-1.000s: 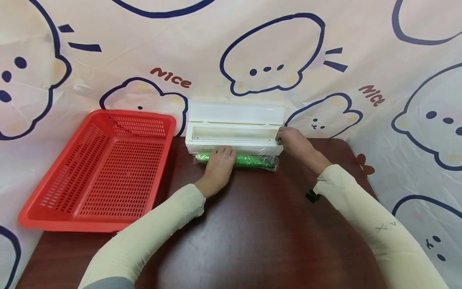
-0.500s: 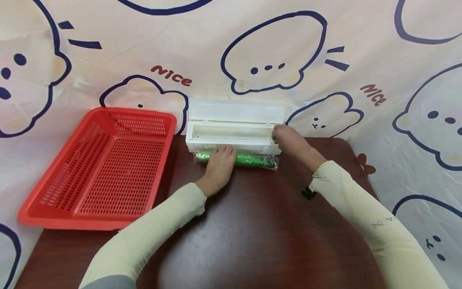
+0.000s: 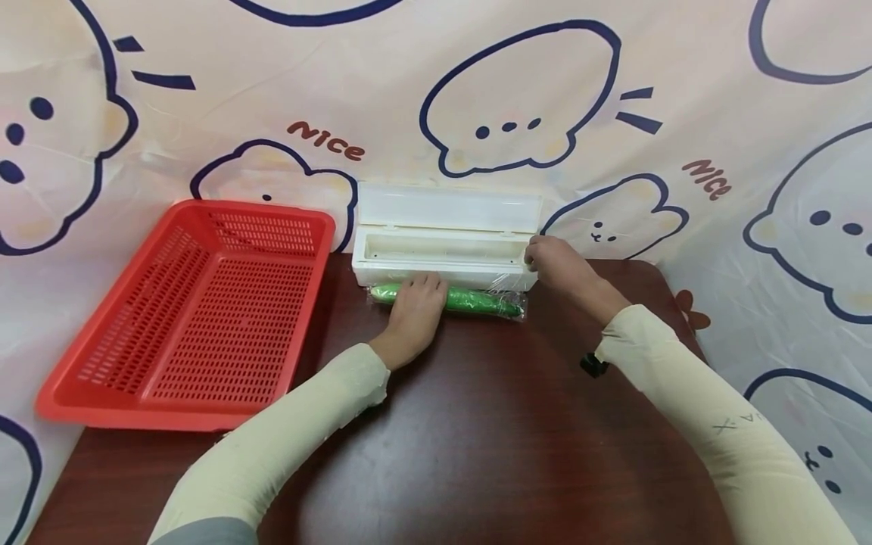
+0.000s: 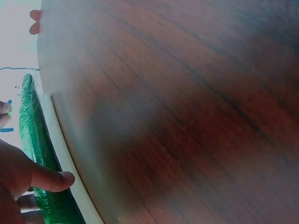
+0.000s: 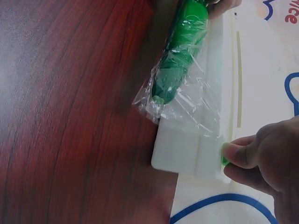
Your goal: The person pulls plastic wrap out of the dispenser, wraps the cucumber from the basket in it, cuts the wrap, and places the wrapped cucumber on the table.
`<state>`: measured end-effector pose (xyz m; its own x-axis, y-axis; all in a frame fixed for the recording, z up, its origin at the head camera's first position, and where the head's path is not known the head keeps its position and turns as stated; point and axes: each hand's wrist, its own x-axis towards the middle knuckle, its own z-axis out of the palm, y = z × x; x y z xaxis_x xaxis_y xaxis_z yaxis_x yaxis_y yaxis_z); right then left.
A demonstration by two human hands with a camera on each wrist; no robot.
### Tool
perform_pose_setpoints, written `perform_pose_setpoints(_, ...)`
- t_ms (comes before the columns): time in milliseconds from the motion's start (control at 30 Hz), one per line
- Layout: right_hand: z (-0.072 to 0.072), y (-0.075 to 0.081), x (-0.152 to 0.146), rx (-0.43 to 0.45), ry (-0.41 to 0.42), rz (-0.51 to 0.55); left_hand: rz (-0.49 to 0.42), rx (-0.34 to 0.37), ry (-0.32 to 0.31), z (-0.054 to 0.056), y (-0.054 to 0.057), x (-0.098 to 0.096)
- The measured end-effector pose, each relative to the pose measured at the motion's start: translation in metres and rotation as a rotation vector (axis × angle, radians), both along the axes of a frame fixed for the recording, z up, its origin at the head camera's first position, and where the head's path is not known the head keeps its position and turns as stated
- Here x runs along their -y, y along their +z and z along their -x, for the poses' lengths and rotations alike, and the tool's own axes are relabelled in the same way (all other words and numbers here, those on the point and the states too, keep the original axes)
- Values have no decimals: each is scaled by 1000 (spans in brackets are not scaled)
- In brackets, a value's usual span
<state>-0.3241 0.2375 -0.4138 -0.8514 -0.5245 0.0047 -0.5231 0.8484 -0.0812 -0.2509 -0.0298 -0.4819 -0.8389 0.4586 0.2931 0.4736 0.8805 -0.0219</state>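
A long green cucumber (image 3: 477, 302), wrapped in clear plastic film, lies along the front of a white cling film dispenser (image 3: 443, 277). My left hand (image 3: 415, 310) grips it near the middle from above; in the left wrist view the thumb (image 4: 53, 179) lies across it. Clear film (image 5: 196, 100) stretches from the cucumber's end onto the dispenser in the right wrist view. At the dispenser's right end, my right hand (image 3: 559, 265) pinches a small green slider (image 5: 225, 160) on its edge. The fingers mostly cover that slider. The dispenser's lid (image 3: 446, 208) stands raised.
To the left, a red plastic basket (image 3: 225, 333) with slotted walls sits on the dark brown table (image 3: 477, 439). A cloth printed with cartoon bears (image 3: 518, 83) hangs right behind the dispenser and along the sides.
My right hand has slid a little left along the dispenser's edge, then back right to its end. The left hand and the cucumber have stayed in place.
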Motion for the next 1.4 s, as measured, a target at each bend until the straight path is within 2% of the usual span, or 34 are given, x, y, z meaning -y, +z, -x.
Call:
perform_pose_setpoints(233,0,1,12,5,50,-22,6,-16,0,0,-3,-1)
perform_pose_setpoints(500,-2,2,8,9,-18,-49,11,-3,8,0,-3,1)
perform_pose_setpoints(800,-1,-2,16,10,49,-26,2,-5,4,-1,-5,1)
perform_pose_setpoints(1100,-1,5,12,14,-18,-65,-9,-16,9,0,-3,2)
perform_pose_setpoints(1400,1,7,12,19,8,-44,-23,-25,3,0,-4,2)
